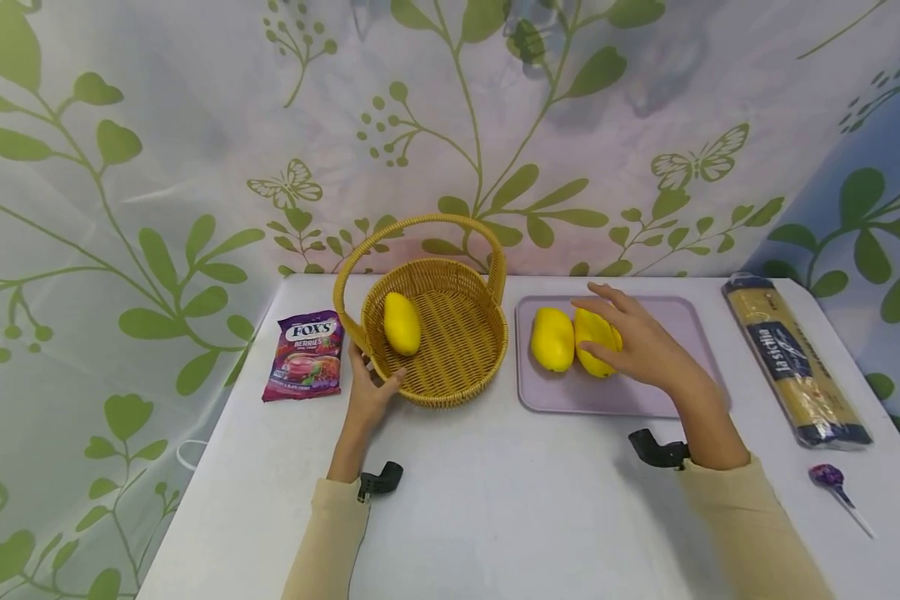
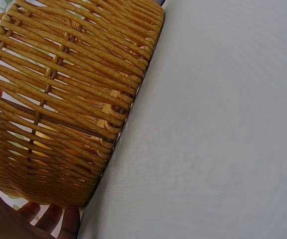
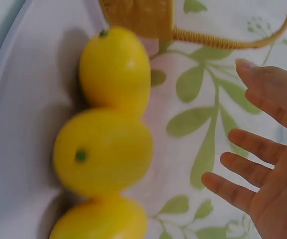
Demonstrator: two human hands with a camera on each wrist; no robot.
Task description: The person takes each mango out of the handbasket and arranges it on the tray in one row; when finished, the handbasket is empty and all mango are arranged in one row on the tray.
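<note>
One basket [image 1: 450,333], with one yellow fruit [image 1: 402,325] inside it. Right of the basket: one tray [image 1: 667,321], one long packet [image 1: 795,360], one lollipop [image 1: 827,475]. Left: one candy bag [image 1: 305,357]. The right wrist view counts three tray fruits [image 3: 103,152]; the head view shows two plainly. Left hand [image 1: 370,396] grips the basket's near-left rim; right hand [image 1: 636,346], fingers apart, is over the tray. A narrow strip of tabletop [image 1: 495,500] separates basket and tray; more extends before the basket.

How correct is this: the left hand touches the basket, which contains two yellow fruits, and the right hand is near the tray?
Not two: the head view shows only one yellow fruit in the basket. The left hand touches the basket, and the right hand is near the tray.
</note>
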